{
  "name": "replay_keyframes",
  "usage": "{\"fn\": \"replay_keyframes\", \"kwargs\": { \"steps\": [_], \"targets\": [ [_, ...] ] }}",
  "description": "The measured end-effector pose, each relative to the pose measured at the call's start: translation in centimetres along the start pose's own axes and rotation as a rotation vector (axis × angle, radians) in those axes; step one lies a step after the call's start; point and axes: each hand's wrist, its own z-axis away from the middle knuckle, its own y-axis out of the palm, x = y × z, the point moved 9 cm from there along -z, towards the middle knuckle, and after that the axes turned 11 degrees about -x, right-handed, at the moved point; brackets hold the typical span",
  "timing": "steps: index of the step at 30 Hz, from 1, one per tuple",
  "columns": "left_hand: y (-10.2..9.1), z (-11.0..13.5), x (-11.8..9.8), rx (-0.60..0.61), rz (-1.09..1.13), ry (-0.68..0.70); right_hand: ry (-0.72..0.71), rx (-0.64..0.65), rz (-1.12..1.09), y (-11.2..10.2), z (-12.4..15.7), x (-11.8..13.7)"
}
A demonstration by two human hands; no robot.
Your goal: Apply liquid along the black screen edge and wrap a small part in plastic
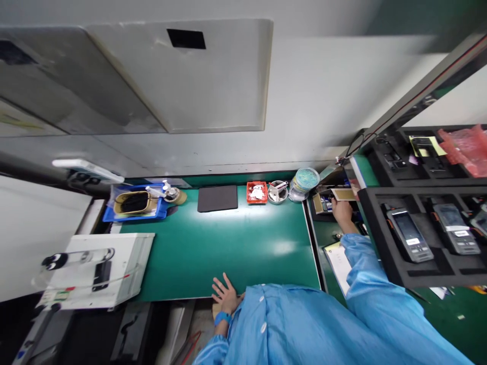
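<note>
We see bright light and at least 2 pale patches of glare on the green tabletop (182, 253). The lower-left corner lies in deep shadow; wide-angle stretching skews the edges, and the upper-right wall (323, 91) looks soft.

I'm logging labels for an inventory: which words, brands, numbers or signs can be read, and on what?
No text is readable.
White label on the leftmost grey handheld device in the black foam tray: too small.
White labels on the grey device beside it: too small.
White paper sheet beside the blue right sleeve: too blurred.
</note>
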Motion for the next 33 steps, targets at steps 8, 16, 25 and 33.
{"fn": "replay_keyframes", "kwargs": {
  "steps": [8, 16, 25, 33],
  "targets": [
    [-4.5, -1.4, -3.4, 0.037, 0.290, 0.004, -0.178, 0.037, -0.113, -1.8, 4.5, 3.1],
    [-5.7, -1.8, -19.1, 0.657, 1.193, 0.100, -0.592, 0.165, -0.289, -2.0, 16.6, 11.3],
    [-3.1, -0.4, -21.7, 0.878, 1.459, -0.029, -0.801, 0.382, -0.646, -2.8, 28.4, 16.9],
    [-3.6, -0.4, -19.0, 0.741, 1.525, 0.032, 0.053, 0.564, -0.948, 1.9, 26.8, 14.2]
  ]
}}
